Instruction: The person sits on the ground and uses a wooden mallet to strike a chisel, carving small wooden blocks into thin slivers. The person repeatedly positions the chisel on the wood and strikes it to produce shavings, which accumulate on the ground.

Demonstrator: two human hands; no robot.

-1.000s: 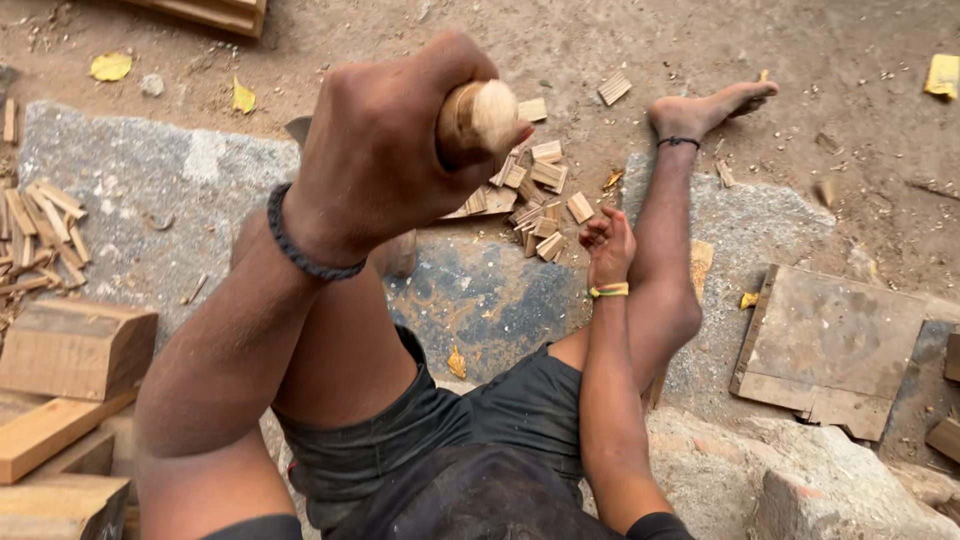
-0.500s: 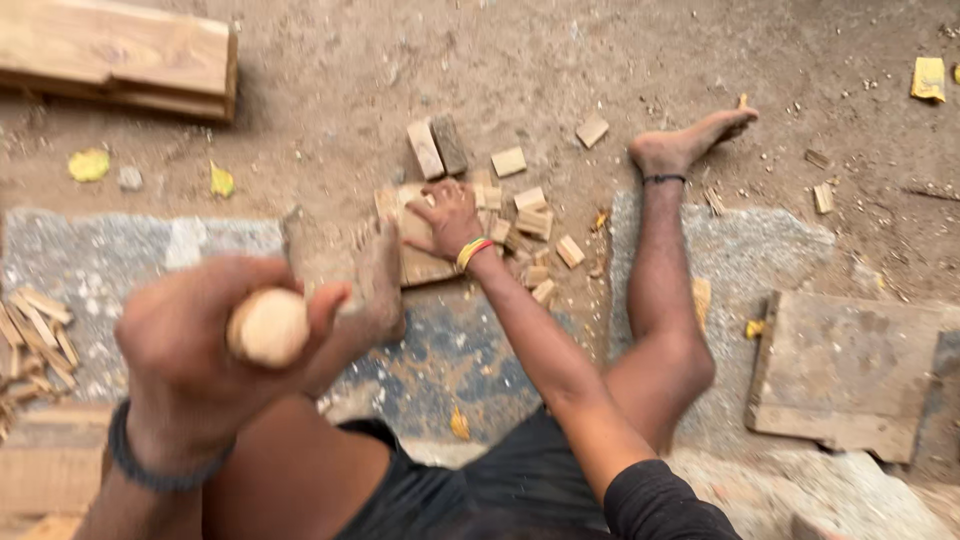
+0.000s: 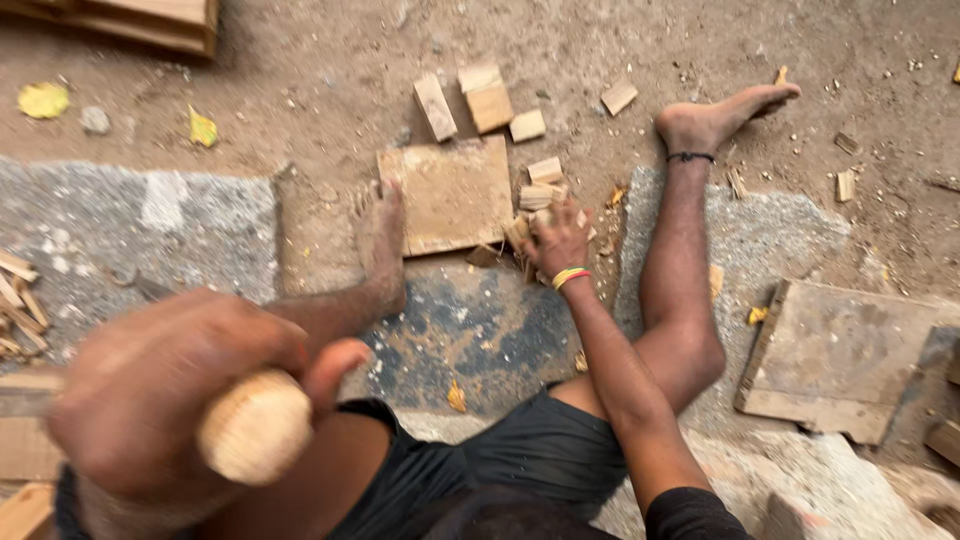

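The left hand (image 3: 165, 395) is big and blurry at 8 o'clock in the view. It is wrapped tight around a round wooden handle (image 3: 255, 428). Only the pale end of the handle shows, poking out between the thumb and fingers. A dark band goes around that wrist.

The right hand (image 3: 558, 240) is out at 1 o'clock from the handle, at the end of a long straight arm. It rests on some small wood bits (image 3: 535, 215). The fingers are bent down over them, but it is too blurry to tell if they grip one. A yellow and red band (image 3: 571, 277) sits on the wrist.

Just left of that hand, at its 10 o'clock, lies a flat square board (image 3: 450, 195). The left foot (image 3: 381, 240) touches the board's left edge. At 12 o'clock from the board lie a few wood blocks (image 3: 487, 95) on the dirt.

The right leg stretches up to 1 o'clock, and the right foot (image 3: 722, 115) has a dark anklet. The person sits on a grey stone slab (image 3: 130, 235) and wears dark shorts (image 3: 520, 460).

At 3 o'clock lies a big worn board (image 3: 840, 360). At 9 o'clock is a pile of thin sticks (image 3: 18, 305). At 11 o'clock are two yellow leaves (image 3: 42, 100) and a plank (image 3: 150, 20) at the top edge.
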